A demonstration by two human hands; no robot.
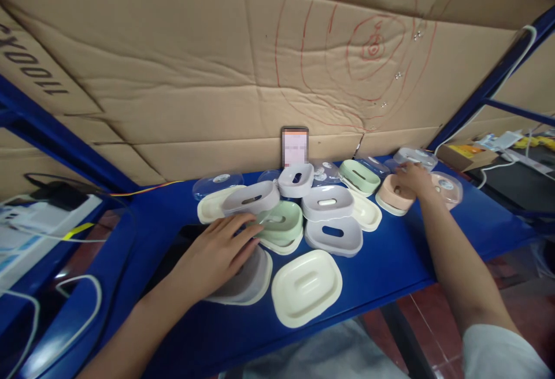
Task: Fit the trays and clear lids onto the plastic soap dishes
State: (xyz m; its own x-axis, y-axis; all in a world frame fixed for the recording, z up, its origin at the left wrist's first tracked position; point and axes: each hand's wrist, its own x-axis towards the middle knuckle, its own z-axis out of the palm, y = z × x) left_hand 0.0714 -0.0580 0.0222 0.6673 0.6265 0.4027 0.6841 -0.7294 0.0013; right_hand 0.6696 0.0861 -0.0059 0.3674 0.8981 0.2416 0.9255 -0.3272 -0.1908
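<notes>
My left hand point(223, 249) reaches forward with its fingers apart, tips at the left rim of a green soap dish point(284, 223). Beneath the palm sits a greyish translucent cover on a cream base point(264, 283), partly hidden. At the back right, my right hand point(414, 177) curls over the far rim of a peach soap dish point(394, 197) on a cream tray. A clear lid point(418, 158) lies just behind those fingers, whose tips are hidden; whether they grip the dish or the lid I cannot make out. Another peach piece under a clear lid point(446, 189) lies right of the wrist.
Several lavender dishes point(333, 235), another green dish point(359, 176) and a cream tray point(307, 287) crowd the blue table point(390, 251). Clear lids point(219, 184) line the back. A phone point(295, 147) leans on the cardboard wall point(195, 66). Cables and a power strip point(39, 246) are at left.
</notes>
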